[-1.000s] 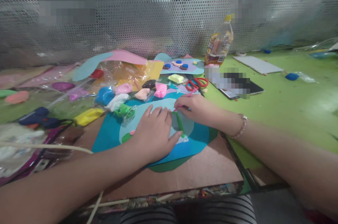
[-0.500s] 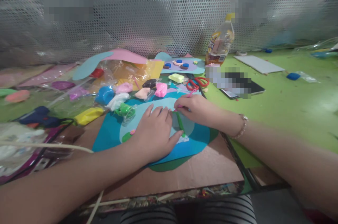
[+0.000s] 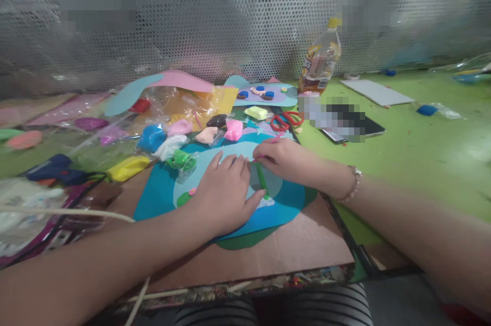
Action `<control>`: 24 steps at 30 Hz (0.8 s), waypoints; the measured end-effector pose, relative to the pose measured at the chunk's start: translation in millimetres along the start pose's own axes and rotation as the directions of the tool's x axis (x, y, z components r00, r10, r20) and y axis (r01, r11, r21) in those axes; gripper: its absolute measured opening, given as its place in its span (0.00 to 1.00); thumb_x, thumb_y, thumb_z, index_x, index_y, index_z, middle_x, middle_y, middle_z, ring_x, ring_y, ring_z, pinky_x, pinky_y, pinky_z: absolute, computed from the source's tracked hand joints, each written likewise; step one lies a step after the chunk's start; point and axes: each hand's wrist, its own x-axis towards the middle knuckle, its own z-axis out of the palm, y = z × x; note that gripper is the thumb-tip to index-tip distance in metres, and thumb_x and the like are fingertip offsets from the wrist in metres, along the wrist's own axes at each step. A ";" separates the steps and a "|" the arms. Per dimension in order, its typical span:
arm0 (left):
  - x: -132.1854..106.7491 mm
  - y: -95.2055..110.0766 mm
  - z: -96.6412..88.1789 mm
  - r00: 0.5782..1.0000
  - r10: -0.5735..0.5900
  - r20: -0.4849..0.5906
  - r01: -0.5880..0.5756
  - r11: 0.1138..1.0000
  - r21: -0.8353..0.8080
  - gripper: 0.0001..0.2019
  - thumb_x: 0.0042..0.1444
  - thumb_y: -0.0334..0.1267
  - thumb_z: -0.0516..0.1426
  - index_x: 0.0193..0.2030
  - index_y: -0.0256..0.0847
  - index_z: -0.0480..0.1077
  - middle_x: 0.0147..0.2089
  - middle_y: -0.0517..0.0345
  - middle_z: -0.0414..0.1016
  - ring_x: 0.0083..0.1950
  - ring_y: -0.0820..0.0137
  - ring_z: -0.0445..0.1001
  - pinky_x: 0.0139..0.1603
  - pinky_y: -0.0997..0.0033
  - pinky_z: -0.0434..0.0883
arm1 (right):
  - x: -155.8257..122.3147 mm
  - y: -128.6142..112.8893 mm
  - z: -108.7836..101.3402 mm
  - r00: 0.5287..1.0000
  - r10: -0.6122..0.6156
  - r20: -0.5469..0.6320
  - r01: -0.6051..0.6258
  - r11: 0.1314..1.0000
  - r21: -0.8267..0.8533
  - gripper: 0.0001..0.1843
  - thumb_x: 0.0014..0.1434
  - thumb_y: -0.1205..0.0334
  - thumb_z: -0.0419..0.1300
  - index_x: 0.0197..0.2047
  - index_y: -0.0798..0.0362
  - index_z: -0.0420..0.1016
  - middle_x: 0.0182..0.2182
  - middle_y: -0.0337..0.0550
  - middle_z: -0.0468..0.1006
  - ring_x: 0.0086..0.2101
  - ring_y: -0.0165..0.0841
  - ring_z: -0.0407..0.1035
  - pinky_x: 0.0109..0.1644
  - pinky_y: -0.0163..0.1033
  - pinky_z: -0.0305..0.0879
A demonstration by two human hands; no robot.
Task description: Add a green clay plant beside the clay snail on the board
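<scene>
My left hand (image 3: 226, 190) lies with fingers spread on the layered blue paper (image 3: 153, 200), which has a pale blue shape (image 3: 209, 154) on top. Its thumb reaches the lower end of a green clay strip (image 3: 262, 180), near a white clay patch (image 3: 266, 203). Pinched in my right hand (image 3: 284, 157) is a thin pink clay tool (image 3: 279, 136), its tip at the strip's upper end. My fingers hide part of the tool. A green clay piece (image 3: 184, 199) with a small pink flower (image 3: 192, 192) sits left of my left hand.
Bagged clay lumps, among them blue (image 3: 152, 137), green (image 3: 181, 160) and yellow (image 3: 129, 168), lie behind and left. Red-handled scissors (image 3: 287, 121) rest beyond my right hand. A bottle (image 3: 320, 62) stands near the perforated metal wall (image 3: 238, 19). A cable (image 3: 69, 211) crosses the left side.
My right hand and the pink tool have shifted very slightly at the top of the green strip. My left hand stays in place.
</scene>
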 end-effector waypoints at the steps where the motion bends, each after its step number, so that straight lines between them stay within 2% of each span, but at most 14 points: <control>1: -0.2 -0.1 0.2 1.000 -0.001 -0.005 0.001 1.000 -0.002 0.27 0.60 0.50 0.45 0.53 0.27 0.67 0.51 0.39 0.70 0.55 0.52 0.64 0.60 0.47 0.52 | 0.1 0.1 0.0 1.000 -0.001 0.002 0.001 1.000 -0.004 0.10 0.60 0.67 0.50 0.34 0.55 0.73 0.29 0.43 0.72 0.29 0.29 0.63 0.32 0.34 0.54; 13: -0.5 -0.1 2.6 1.000 0.004 -0.001 -0.004 1.000 0.010 0.28 0.61 0.51 0.44 0.54 0.26 0.67 0.53 0.38 0.68 0.55 0.52 0.63 0.60 0.46 0.52 | 0.9 0.1 -4.9 0.996 -0.038 -0.081 0.039 0.999 0.009 0.11 0.58 0.72 0.51 0.34 0.56 0.74 0.30 0.44 0.75 0.32 0.31 0.66 0.36 0.34 0.59; 17: -1.3 -0.6 2.3 1.000 0.004 -0.006 -0.004 1.000 0.009 0.28 0.61 0.51 0.43 0.53 0.26 0.67 0.52 0.38 0.69 0.55 0.52 0.64 0.61 0.46 0.51 | 1.8 1.1 -1.9 0.997 -0.044 -0.063 0.047 0.998 0.051 0.11 0.59 0.71 0.51 0.35 0.56 0.75 0.32 0.44 0.76 0.33 0.31 0.67 0.37 0.34 0.60; 24: -1.3 -0.3 1.6 1.000 0.002 0.003 -0.002 1.000 0.009 0.29 0.61 0.51 0.44 0.53 0.26 0.67 0.52 0.39 0.69 0.55 0.52 0.64 0.61 0.47 0.51 | 0.7 1.9 0.3 1.000 -0.013 -0.007 0.014 0.999 0.031 0.12 0.61 0.69 0.50 0.39 0.54 0.75 0.34 0.45 0.75 0.34 0.30 0.67 0.37 0.34 0.59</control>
